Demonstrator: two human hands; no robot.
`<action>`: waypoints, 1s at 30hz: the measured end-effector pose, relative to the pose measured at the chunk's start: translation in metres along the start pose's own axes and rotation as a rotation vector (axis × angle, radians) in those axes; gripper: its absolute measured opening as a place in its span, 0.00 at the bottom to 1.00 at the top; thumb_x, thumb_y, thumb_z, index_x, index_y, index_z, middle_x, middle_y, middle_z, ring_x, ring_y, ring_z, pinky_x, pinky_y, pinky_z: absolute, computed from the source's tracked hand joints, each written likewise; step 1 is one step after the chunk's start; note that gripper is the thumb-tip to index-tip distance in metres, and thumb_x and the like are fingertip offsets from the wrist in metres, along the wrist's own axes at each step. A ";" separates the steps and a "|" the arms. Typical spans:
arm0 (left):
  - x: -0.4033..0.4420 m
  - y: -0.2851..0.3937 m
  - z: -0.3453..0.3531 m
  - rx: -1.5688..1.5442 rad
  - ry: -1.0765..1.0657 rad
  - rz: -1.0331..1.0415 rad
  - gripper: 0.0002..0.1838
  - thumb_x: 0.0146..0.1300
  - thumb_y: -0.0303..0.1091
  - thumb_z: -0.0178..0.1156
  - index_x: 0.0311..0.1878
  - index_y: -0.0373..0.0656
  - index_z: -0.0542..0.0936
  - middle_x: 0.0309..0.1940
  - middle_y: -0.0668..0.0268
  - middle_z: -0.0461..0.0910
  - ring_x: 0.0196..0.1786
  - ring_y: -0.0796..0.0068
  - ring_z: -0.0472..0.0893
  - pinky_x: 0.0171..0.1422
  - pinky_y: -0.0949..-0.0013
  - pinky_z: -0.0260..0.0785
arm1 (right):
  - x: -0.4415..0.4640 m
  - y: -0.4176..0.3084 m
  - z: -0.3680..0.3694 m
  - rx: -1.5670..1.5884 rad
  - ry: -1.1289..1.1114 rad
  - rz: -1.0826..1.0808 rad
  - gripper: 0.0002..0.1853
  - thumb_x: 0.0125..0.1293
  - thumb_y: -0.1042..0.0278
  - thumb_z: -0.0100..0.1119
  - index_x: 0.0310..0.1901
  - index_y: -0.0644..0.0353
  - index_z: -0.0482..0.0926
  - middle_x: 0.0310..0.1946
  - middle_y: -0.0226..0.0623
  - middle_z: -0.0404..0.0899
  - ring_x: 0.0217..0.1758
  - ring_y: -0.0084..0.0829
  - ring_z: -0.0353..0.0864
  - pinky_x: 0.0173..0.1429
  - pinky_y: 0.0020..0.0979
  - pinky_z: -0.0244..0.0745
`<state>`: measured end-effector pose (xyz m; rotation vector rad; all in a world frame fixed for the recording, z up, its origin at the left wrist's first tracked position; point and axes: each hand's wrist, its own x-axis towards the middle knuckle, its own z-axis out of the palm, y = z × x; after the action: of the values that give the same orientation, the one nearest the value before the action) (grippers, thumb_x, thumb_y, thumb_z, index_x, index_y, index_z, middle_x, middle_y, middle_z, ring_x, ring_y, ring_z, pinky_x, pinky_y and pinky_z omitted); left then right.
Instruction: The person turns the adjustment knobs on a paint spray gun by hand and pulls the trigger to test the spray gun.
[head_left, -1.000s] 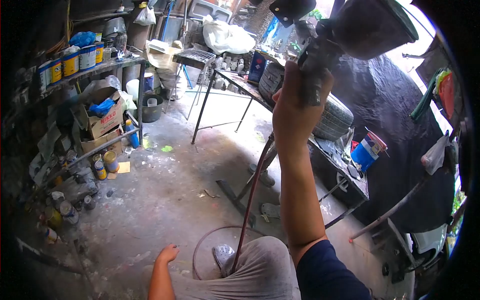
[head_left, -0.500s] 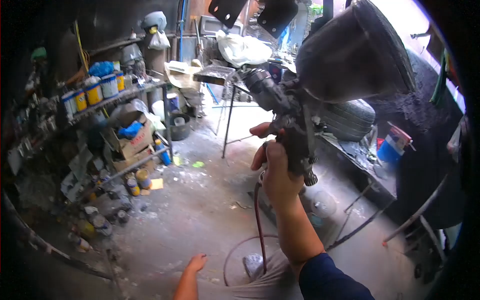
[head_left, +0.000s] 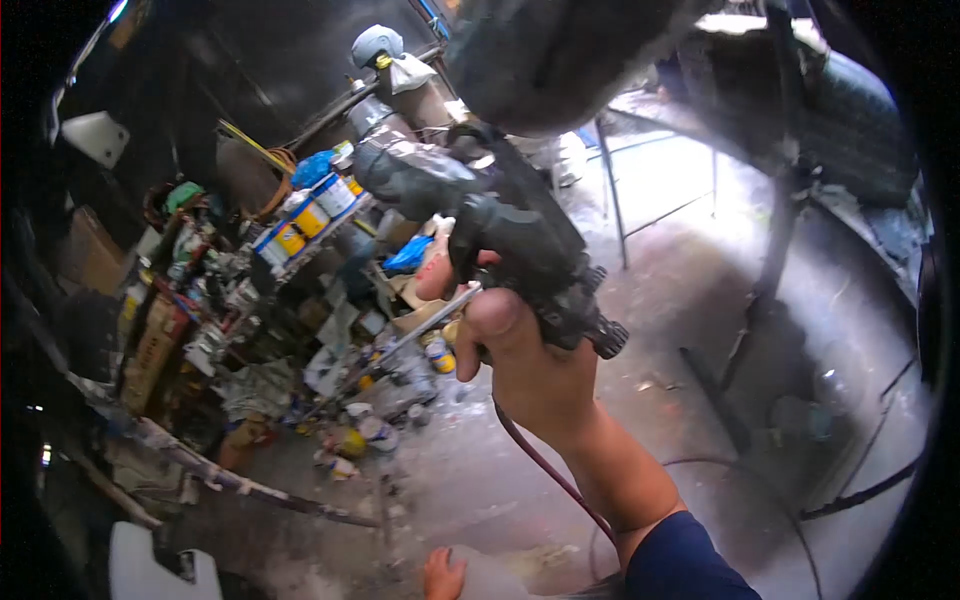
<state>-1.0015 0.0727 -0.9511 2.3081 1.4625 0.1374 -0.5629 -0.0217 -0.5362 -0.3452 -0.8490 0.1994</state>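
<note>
My right hand (head_left: 530, 375) is wrapped round the handle of a dark spray gun (head_left: 520, 225), held up in front of me. Its large grey cup (head_left: 560, 70) sits on top and runs out of the upper edge of view. The nozzle end points left, and adjusting knobs show at the rear. A dark red air hose (head_left: 545, 465) hangs from below the grip. Low at the bottom edge, my left hand (head_left: 445, 577) is beside my leg, thumb apart from loosely bent fingers, with nothing visible in it; part of it is cut off.
On the left, a cluttered shelf carries paint cans (head_left: 310, 218) and a blue bag. More cans (head_left: 375, 430) lie on the floor below. White panels (head_left: 165, 565) stand at lower left and upper left. A metal stand (head_left: 770, 270) and the looping hose are on the right.
My view has turned left and tilted. The spray gun in my right hand now appears further left, across the shelf. My left hand sits lower in view; white panels have come into sight.
</note>
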 end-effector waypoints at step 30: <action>0.000 0.024 -0.020 0.120 -0.048 -0.087 0.33 0.70 0.56 0.62 0.67 0.39 0.78 0.69 0.49 0.74 0.74 0.48 0.70 0.79 0.55 0.60 | 0.015 0.013 0.012 0.255 -0.052 0.183 0.30 0.70 0.59 0.74 0.66 0.62 0.71 0.37 0.29 0.83 0.21 0.14 0.74 0.24 0.19 0.69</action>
<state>-0.9869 0.0689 -0.9230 2.3186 1.5836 -0.0317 -0.5624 -0.0027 -0.5233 -0.1787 -0.8321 0.4834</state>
